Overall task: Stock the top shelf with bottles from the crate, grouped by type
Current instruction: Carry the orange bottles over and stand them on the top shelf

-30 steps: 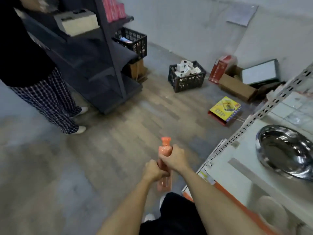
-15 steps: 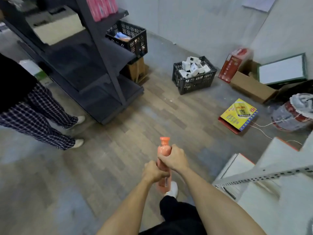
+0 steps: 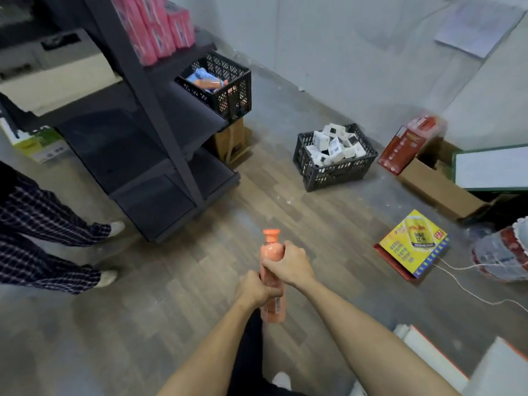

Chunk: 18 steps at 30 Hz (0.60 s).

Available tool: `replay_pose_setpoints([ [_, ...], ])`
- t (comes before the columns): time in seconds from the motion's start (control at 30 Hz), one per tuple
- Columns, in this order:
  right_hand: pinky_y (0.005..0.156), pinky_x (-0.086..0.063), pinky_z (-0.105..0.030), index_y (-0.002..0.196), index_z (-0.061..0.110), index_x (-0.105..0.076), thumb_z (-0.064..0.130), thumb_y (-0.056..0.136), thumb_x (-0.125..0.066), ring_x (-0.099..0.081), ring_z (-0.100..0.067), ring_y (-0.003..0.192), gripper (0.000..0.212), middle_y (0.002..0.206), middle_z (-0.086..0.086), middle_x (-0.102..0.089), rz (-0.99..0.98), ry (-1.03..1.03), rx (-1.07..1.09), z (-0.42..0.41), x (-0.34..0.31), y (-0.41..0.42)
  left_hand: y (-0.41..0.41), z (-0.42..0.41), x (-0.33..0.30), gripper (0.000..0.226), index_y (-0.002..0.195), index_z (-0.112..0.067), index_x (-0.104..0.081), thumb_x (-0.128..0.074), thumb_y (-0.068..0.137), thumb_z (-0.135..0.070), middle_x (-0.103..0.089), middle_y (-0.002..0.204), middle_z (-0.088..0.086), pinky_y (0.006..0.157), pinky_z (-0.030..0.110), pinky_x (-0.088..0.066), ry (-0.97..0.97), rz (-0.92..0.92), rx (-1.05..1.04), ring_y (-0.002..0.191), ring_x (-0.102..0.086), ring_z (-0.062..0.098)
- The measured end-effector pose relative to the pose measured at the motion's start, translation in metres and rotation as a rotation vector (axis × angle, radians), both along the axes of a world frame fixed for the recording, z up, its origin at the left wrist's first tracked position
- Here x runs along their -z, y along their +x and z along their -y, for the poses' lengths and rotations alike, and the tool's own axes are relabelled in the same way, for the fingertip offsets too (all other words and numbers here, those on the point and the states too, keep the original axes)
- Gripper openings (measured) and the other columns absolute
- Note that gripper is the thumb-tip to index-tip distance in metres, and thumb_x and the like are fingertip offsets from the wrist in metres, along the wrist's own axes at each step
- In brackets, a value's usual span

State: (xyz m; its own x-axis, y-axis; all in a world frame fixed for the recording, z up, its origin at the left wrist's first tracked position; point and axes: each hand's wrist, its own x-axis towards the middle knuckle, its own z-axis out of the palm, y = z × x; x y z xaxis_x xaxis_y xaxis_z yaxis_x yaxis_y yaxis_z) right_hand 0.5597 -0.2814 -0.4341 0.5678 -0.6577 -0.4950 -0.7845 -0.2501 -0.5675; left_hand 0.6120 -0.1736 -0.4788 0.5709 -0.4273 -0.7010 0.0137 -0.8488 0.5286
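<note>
From the head view, the left hand [image 3: 257,291] and right hand [image 3: 287,265] both wrap an upright orange bottle [image 3: 271,277] above the floor, well apart from the dark shelf [image 3: 148,90]; carry it level there, beside matching bottles.

One head-worn camera is looking forward and steeply down from above the person's own forearms, with no second view sharing the scene. It is sitting close to the grip, where both hands [image 3: 274,278] are meeting low at centre. Beyond the grip it is taking in floor [image 3: 200,281], with a shelf [image 3: 160,132] up-left and a wall [image 3: 343,52] behind.
</note>
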Motion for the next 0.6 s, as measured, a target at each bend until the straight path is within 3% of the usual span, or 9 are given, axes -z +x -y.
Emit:
replay_pose_setpoints([
  [0.07, 0.078, -0.047, -0.032, 0.101, 0.018, -0.058, 0.053, 0.068, -0.070, -0.063, -0.032, 0.106, 0.050, 0.109, -0.011, -0.067, -0.023, -0.014, -0.006, 0.028, 0.005, 0.040, 0.037, 0.030, 0.005, 0.057, 0.089, -0.019, -0.070, -0.070, 0.040, -0.050, -0.072, 0.090, 0.002, 0.057, 0.024, -0.051, 0.013, -0.010, -0.018, 0.076, -0.068, 0.016],
  [0.17, 0.081, -0.053, -0.034, 0.106, 0.019, -0.061, 0.057, 0.062, -0.067, -0.064, -0.032, 0.105, 0.058, 0.107, -0.010, -0.068, -0.036, -0.035, 0.025, 0.070, 0.008, 0.098, 0.095, 0.074, 0.005, 0.063, 0.089, -0.017, -0.069, -0.067, 0.036, -0.052, -0.071, 0.094, 0.004, 0.063, 0.025, -0.052, 0.022, -0.023, -0.001, 0.083, -0.069, 0.019],
  [0.33, 0.079, -0.049, -0.032, 0.105, 0.016, -0.062, 0.052, 0.069, -0.072, -0.064, -0.032, 0.107, 0.052, 0.110, -0.013, -0.069, -0.039, -0.035, 0.076, 0.132, -0.003, 0.176, 0.181, 0.140, -0.013, 0.044, 0.080, -0.019, -0.063, -0.076, 0.047, -0.045, -0.070, 0.097, 0.009, 0.061, 0.025, -0.050, 0.040, -0.021, 0.091, 0.086, -0.067, 0.021],
  [0.47, 0.084, -0.054, -0.036, 0.108, 0.015, -0.063, 0.058, 0.063, -0.070, -0.065, -0.032, 0.106, 0.062, 0.109, -0.014, -0.070, -0.047, -0.036, 0.106, 0.182, -0.004, 0.229, 0.235, 0.189, -0.018, 0.063, 0.093, -0.014, -0.069, -0.073, 0.043, -0.052, -0.069, 0.098, 0.009, 0.065, 0.024, -0.049, 0.061, -0.014, 0.122, 0.094, -0.064, 0.021],
  [0.6, 0.086, -0.053, -0.036, 0.110, 0.019, -0.062, 0.067, 0.052, -0.062, -0.064, -0.032, 0.107, 0.075, 0.112, -0.013, -0.068, -0.049, -0.019, 0.101, 0.238, 0.008, 0.277, 0.283, 0.246, -0.018, 0.057, 0.097, -0.012, -0.070, -0.078, 0.055, -0.050, -0.069, 0.098, 0.006, 0.072, 0.025, -0.051, 0.095, 0.020, 0.169, 0.098, -0.064, 0.021],
])
